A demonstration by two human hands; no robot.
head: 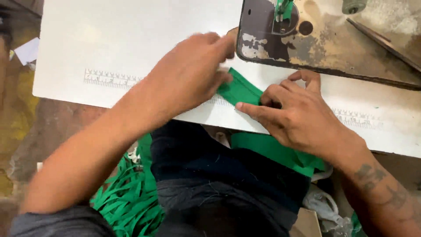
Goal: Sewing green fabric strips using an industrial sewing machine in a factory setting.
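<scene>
1. At the lower left of the frame we see a heap of green fabric strips [127,193], thin, ribbon-like and tangled, lying below the table edge beside a dark-clothed lap.
2. Across the upper left and centre lies the white sewing table [109,39], smooth and flat, with a printed ruler strip [107,79] running along its near edge.
3. Our left hand [190,72] reaches in from the lower left; it is motion-blurred, its fingers loosely curled and pressing down on the near end of the green cloth, fingertips close to the machine base. We cannot tell whether it pinches the cloth or only rests on it.
4. The green cloth [240,90] sits at centre frame on the table's edge, a folded woven piece with a crisp crease; it runs under the right hand and hangs down off the table toward the lower right.
5. Our right hand [298,116] lies flat over the cloth, index finger stretched along the fold, other fingers bent, holding it down.
6. At the upper right stands the worn metal sewing machine base [324,39], paint chipped and stained; its top is cut off by the frame.
</scene>
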